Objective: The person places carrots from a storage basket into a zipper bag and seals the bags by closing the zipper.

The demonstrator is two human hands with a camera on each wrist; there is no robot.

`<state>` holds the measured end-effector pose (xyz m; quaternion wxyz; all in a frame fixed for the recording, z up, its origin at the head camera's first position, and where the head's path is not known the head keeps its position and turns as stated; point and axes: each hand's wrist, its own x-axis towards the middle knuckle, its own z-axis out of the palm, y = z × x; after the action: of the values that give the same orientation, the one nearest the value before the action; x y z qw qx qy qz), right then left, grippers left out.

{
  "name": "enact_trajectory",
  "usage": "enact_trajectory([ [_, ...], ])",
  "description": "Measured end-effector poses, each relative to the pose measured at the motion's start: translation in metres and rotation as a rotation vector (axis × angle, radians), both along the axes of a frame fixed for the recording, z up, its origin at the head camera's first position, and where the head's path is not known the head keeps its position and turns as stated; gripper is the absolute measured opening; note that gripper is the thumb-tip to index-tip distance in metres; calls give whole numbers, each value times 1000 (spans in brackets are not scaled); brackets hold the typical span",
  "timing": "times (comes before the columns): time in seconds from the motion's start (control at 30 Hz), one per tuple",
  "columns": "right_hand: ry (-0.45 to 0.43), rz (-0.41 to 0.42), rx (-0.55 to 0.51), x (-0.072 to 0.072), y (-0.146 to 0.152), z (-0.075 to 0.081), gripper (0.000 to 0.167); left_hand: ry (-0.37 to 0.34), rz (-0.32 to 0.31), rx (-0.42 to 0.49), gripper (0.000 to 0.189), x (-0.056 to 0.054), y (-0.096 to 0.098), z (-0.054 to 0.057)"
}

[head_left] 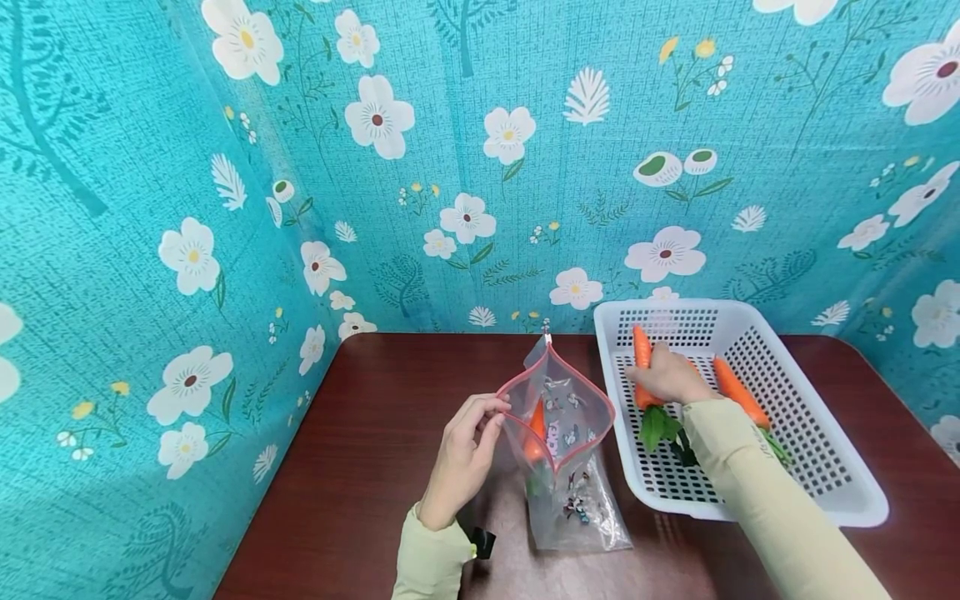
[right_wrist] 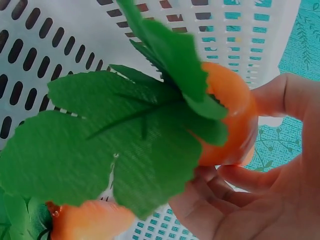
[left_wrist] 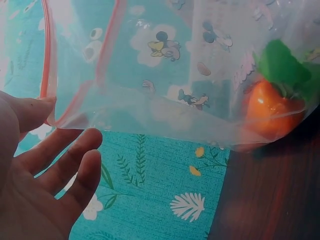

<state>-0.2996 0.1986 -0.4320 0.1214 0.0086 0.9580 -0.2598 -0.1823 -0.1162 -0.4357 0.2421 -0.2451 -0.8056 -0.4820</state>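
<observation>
My left hand (head_left: 467, 454) pinches the red-edged rim of a clear zip bag (head_left: 581, 508) between thumb and forefinger; the other fingers are spread in the left wrist view. The bag's mouth gapes wide, and cartoon figures are printed on its film. Inside it lies an orange carrot (head_left: 536, 433) with a green leafy top (left_wrist: 282, 62). Over the white basket (head_left: 862, 492), my right hand (head_left: 671, 375) grips another carrot (right_wrist: 232, 117) whose broad green leaves (right_wrist: 145, 125) hang toward me. A further carrot (head_left: 738, 392) lies along the basket's right side.
The basket has slotted walls and stands at the right of the dark red-brown table (head_left: 375, 433). A teal flowered cloth (head_left: 450, 167) rises behind and to the left. A small black object (head_left: 483, 543) shows beside my left wrist.
</observation>
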Motion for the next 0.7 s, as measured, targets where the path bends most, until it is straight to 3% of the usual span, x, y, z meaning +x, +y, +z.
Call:
enact_trajectory([
  [0.13, -1, -13, -29, 0, 1, 1, 66, 3, 17, 2, 17, 1, 1, 2],
  [0.4, 4, -13, -77, 4, 3, 5, 53, -8, 17, 14, 17, -6, -2, -13],
  [0.7, -15, -16, -82, 10, 4, 12, 64, 13, 47, 26, 17, -10, 3, -19],
])
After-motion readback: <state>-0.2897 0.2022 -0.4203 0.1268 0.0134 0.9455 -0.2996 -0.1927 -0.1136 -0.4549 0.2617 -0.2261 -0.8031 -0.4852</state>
